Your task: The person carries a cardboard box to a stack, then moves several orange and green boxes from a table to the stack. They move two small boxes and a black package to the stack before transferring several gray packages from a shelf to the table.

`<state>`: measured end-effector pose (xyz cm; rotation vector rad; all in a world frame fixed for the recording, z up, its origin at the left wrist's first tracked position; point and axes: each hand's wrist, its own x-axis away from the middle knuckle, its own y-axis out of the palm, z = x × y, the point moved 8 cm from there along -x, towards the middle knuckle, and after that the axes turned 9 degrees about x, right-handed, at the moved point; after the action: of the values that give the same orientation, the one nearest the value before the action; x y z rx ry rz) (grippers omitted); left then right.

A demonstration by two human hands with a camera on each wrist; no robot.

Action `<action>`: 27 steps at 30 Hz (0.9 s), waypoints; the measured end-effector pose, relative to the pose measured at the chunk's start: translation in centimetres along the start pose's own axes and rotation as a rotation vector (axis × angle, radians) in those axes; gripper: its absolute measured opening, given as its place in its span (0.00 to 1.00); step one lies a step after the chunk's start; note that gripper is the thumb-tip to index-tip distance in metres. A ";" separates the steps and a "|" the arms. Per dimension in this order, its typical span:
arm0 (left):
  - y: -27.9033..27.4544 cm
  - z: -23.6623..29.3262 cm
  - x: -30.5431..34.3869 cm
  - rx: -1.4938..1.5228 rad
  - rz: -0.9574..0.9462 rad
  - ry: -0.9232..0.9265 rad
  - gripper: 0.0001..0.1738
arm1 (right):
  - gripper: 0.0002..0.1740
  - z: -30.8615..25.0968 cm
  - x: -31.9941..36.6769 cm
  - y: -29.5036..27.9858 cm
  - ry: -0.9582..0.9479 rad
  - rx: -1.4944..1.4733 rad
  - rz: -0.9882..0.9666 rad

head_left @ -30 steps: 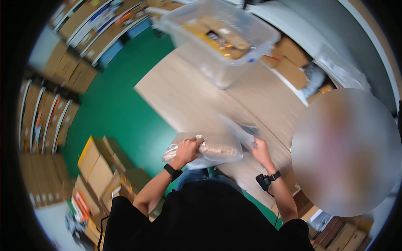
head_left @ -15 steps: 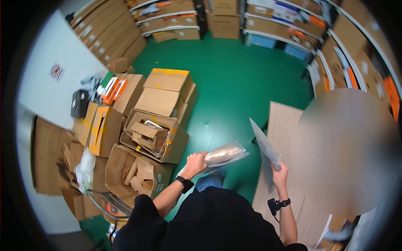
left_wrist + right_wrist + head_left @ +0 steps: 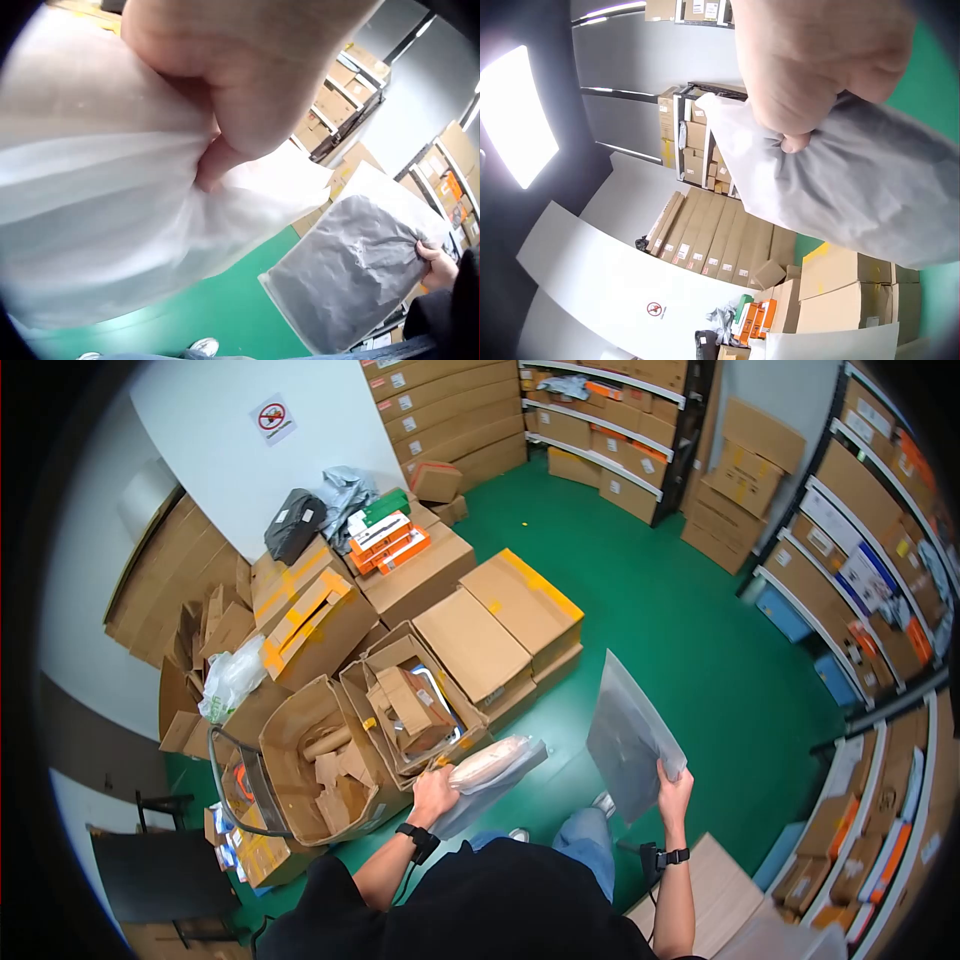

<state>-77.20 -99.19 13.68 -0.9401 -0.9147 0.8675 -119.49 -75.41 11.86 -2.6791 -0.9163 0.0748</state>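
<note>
In the head view my left hand point(image 3: 435, 796) pinches a translucent plastic bag point(image 3: 490, 762) with a brownish item inside, near the open boxes. My right hand point(image 3: 675, 792) grips the edge of a flat grey plastic bag point(image 3: 632, 745), which hangs over the green floor. The two bags are apart. In the left wrist view, the fingers of my left hand point(image 3: 232, 67) bunch the whitish plastic point(image 3: 97, 202), and the grey bag point(image 3: 337, 270) shows beyond. The right wrist view has my right hand point(image 3: 825, 60) pinching the creased grey plastic point(image 3: 870, 180).
Open cardboard boxes point(image 3: 330, 760) with cardboard scraps stand at the left, beside closed boxes point(image 3: 475, 640). Orange and white packs point(image 3: 385, 542) lie on a box behind. Shelves of boxes point(image 3: 860, 560) line the right side. A table corner point(image 3: 705, 885) is at the lower right.
The view has swung left from the table toward the boxes. Both hands have moved off the table with their bags, which are now apart; the left bag is near the open boxes.
</note>
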 end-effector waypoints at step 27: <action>4.5 35.0 -50.9 0.309 0.267 -0.573 0.19 | 0.14 -3.6 -78.0 9.5 -0.164 0.129 -0.548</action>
<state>-128.15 -133.79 7.31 -0.5527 -1.1083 1.5077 -175.35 -130.72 8.56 -2.2407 -1.6012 0.2233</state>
